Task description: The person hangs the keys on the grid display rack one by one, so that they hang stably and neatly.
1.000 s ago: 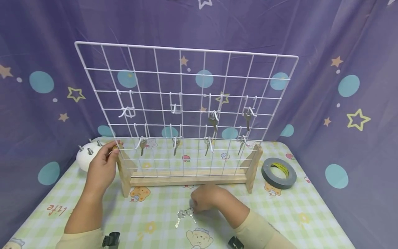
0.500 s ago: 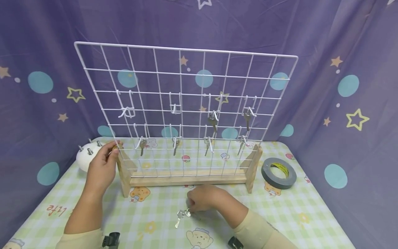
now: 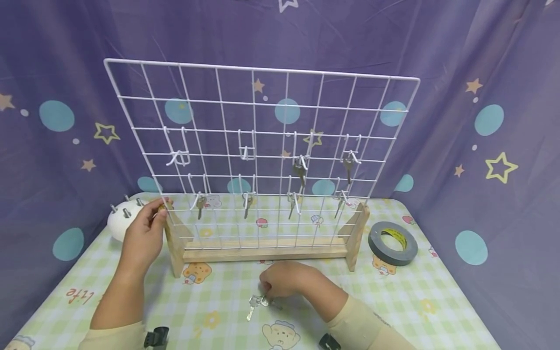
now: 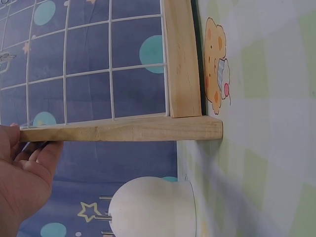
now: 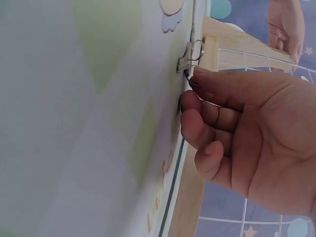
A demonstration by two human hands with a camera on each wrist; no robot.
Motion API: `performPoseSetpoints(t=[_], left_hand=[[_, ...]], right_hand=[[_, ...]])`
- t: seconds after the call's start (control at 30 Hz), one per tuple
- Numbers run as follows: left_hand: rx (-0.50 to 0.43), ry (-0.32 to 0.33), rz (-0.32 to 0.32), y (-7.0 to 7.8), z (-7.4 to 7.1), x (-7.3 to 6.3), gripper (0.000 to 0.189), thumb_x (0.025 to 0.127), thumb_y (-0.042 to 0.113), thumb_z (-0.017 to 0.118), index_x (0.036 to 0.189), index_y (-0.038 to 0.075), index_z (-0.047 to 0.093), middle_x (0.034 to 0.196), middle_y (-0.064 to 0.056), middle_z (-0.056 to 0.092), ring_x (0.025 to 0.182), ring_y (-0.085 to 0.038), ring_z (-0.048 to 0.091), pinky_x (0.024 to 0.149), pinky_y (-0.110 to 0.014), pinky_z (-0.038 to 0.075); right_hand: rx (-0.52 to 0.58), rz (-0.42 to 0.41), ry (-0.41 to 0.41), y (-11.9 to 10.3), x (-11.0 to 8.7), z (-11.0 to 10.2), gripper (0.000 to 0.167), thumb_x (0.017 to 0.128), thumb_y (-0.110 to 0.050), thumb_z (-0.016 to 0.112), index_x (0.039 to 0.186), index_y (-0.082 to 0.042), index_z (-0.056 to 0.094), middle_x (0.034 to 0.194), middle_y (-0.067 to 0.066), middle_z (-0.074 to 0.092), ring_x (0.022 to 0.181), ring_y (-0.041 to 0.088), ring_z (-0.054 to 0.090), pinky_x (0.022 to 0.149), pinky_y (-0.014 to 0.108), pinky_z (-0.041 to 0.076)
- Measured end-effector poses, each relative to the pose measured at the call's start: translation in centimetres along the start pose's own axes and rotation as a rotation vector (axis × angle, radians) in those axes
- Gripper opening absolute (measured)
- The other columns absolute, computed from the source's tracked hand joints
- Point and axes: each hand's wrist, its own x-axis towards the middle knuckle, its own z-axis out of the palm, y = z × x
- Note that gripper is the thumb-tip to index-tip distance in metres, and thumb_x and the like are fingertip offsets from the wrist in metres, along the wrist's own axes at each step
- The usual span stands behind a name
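- I see the rack (image 3: 264, 253) on the surface (image 3: 442, 306), the curtain (image 3: 350, 34) behind it.
- Tape roll (image 3: 409, 246): right of it.
- Domed object (image 3: 117, 227): left of it.
- Keys (image 3: 253, 303): near, before the rack.
- More keys (image 3: 300, 169): on its hooks (image 3: 178, 157).

Pale khaki left sleeve (image 3: 114, 337) and matching right sleeve (image 3: 366, 324), a small blocky black device (image 3: 157, 337) beside each
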Motion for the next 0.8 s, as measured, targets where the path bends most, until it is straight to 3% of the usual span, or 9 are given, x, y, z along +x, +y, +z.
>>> performPoseSetpoints(t=[0.17, 0.4, 0.57, 0.8], left_hand=[[0.000, 0.006, 0.006, 0.0, 0.1, 0.0, 0.043, 0.105, 0.036, 0.041, 0.143, 0.018, 0.050, 0.140, -0.006, 0.057, 0.112, 0.015, 0.044, 0.093, -0.002, 0.040], [0.005, 0.010, 0.005, -0.1, 0.1, -0.1, 0.043, 0.105, 0.037, 0.041, 0.143, 0.019, 0.050, 0.140, -0.006, 0.058, 0.110, 0.017, 0.043, 0.093, -0.002, 0.040], [0.006, 0.004, 0.002, -0.1, 0.0, -0.1, 0.043, 0.105, 0.037, 0.040, 0.144, 0.019, 0.049, 0.141, -0.006, 0.057, 0.113, 0.015, 0.044, 0.095, -0.004, 0.040], [0.003, 0.000, -0.001, -0.1, 0.0, 0.0, 0.044, 0.105, 0.037, 0.040, 0.144, 0.019, 0.049, 0.141, -0.006, 0.057, 0.113, 0.014, 0.044, 0.097, -0.005, 0.041]], right_hand=[[0.011, -0.046, 0.031, 0.1, -0.4, -0.5, 0.019, 0.094, -0.024, 0.065, 0.078, -0.026, 0.054, 0.069, -0.011, 0.051, 0.063, 0.005, 0.045, 0.056, 0.020, 0.042], [0.081, -0.125, 0.153, 0.3, -1.4, -2.3, 0.015, 0.096, -0.027, 0.063, 0.083, -0.028, 0.056, 0.076, -0.016, 0.053, 0.066, 0.002, 0.048, 0.057, 0.018, 0.043], [0.261, -0.199, 0.240, 0.4, -2.1, -3.4, 0.010, 0.099, -0.032, 0.059, 0.090, -0.028, 0.059, 0.077, -0.017, 0.058, 0.067, -0.001, 0.053, 0.058, 0.018, 0.047], [0.593, -0.350, 0.358, -0.3, -2.8, -4.6, 0.009, 0.099, -0.034, 0.058, 0.099, -0.025, 0.062, 0.079, -0.007, 0.065, 0.070, 0.005, 0.061, 0.057, 0.021, 0.051]])
